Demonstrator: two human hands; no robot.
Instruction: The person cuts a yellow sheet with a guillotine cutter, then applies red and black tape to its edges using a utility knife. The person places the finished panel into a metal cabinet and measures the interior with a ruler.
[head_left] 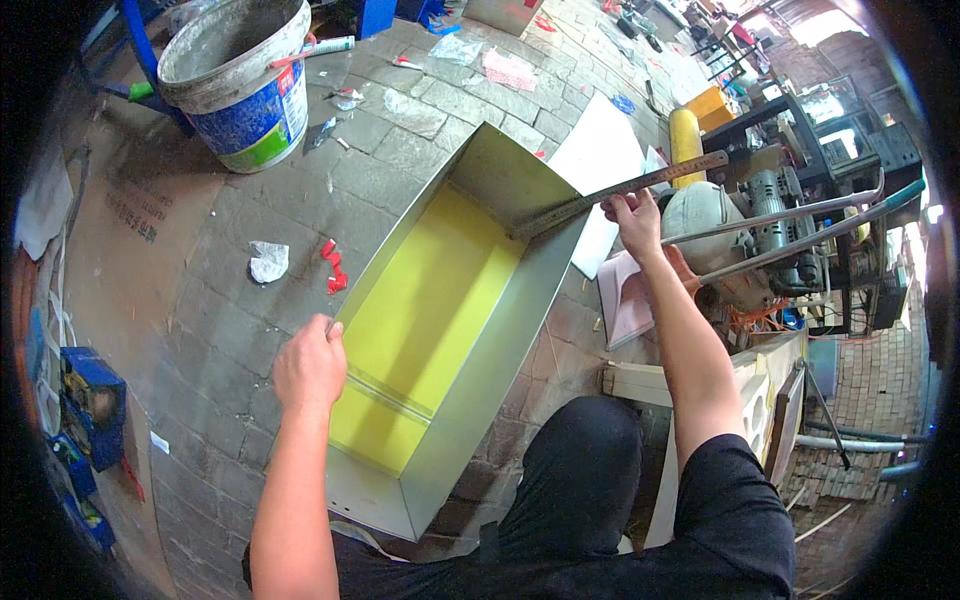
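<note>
In front of me an open rectangular metal box (492, 365) with grey walls and a yellow inner bottom lies at a slant, its far end up and to the right. My left hand (312, 362) is closed on the rim of its left long wall, thumb over the edge. A long steel ruler (680, 173) is pinched in my right hand (635, 220), just outside the far right corner. One end of the ruler reaches down inside the box along the far wall; the other sticks out past my fingers to the right.
A dirty bucket (250, 118) stands at the far left. White crumpled plastic (268, 262) and a red strip (333, 268) lie left of the box. Cardboard (140, 240) and blue boxes (92, 405) line the left side. A compressor (715, 215) with long handles stands at right, above a wooden beam (640, 382).
</note>
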